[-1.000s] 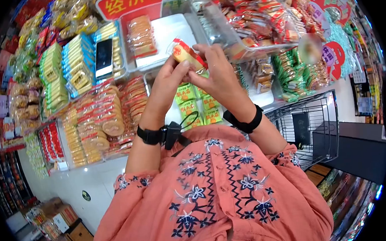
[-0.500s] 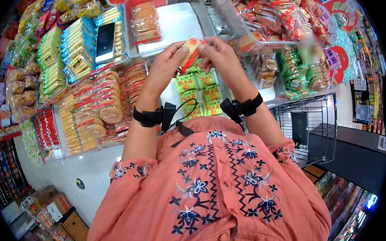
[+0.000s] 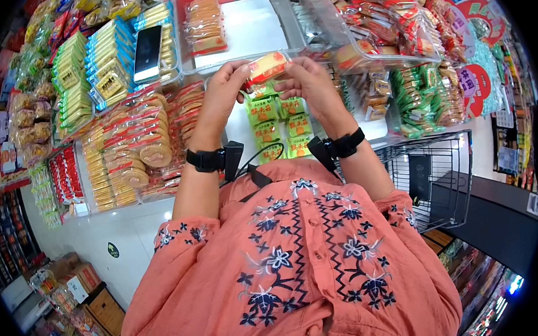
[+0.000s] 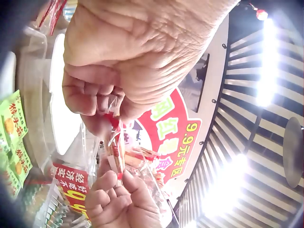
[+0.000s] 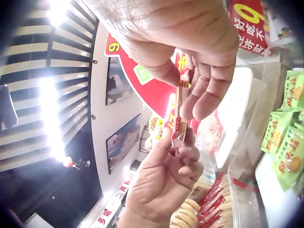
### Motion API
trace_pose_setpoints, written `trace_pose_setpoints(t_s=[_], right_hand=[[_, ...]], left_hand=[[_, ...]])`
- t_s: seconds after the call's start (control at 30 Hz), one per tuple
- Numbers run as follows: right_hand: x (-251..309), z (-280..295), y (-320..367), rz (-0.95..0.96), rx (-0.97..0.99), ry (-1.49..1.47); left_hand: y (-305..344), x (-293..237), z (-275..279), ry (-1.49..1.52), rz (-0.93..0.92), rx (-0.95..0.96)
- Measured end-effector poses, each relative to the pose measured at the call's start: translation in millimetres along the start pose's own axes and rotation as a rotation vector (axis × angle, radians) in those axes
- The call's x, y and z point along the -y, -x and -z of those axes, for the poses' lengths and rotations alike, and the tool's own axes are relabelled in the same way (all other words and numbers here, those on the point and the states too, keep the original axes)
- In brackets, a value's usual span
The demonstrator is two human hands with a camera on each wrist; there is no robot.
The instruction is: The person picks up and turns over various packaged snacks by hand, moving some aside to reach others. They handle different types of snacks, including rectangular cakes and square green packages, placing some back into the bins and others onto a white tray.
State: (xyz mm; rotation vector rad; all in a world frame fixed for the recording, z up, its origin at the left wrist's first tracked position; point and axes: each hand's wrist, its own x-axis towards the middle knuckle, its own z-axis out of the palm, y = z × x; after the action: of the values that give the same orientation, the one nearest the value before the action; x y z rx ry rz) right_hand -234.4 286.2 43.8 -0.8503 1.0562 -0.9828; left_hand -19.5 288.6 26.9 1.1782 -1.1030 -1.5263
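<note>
A small snack packet (image 3: pixel 267 67), cream with red ends in clear wrap, is held level between both hands over the display bins. My left hand (image 3: pixel 226 89) pinches one end with thumb and fingers, and my right hand (image 3: pixel 314 86) pinches the other. Seen edge-on in the left wrist view, the thin packet (image 4: pixel 115 149) runs from the left fingertips down to the right hand (image 4: pixel 126 202). The right wrist view shows it upright between my right hand (image 5: pixel 194 38) above and left hand (image 5: pixel 161 185) below. Green packets (image 3: pixel 268 131) lie beneath the hands.
Beyond the hands is a bin with a white base (image 3: pixel 251 33) and a packed stack of biscuits (image 3: pixel 205 25). A phone (image 3: pixel 148 54) lies on snacks at left. Red-wrapped packets (image 3: pixel 377 23) fill a raised clear tray at right. A black wire cart (image 3: pixel 436 179) stands nearby.
The packet has been turned in the hands, from slanting one way, through slanting the other, to nearly level. The hands have moved slightly apart, each keeping an end.
</note>
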Motion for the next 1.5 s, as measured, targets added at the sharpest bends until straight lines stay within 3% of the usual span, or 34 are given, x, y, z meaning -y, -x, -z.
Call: trace_pose_setpoints(t_s=[0.47, 0.87, 1.37, 1.5], right_hand=[[-41, 27, -11, -0.180, -0.004, -0.017], [-54, 45, -2, -0.236, -0.050, 0.039], [-64, 44, -3, -0.304, -0.013, 0.132], [-61, 44, -4, -0.321, -0.017, 0.153]], left_hand=[[-20, 51, 13, -0.079, 0.054, -0.051], [-36, 97, 15, -0.186, 0.229, -0.094], [-24, 89, 16, -0.140, 0.207, -0.034], [-29, 89, 18, -0.260, 0.209, -0.043]])
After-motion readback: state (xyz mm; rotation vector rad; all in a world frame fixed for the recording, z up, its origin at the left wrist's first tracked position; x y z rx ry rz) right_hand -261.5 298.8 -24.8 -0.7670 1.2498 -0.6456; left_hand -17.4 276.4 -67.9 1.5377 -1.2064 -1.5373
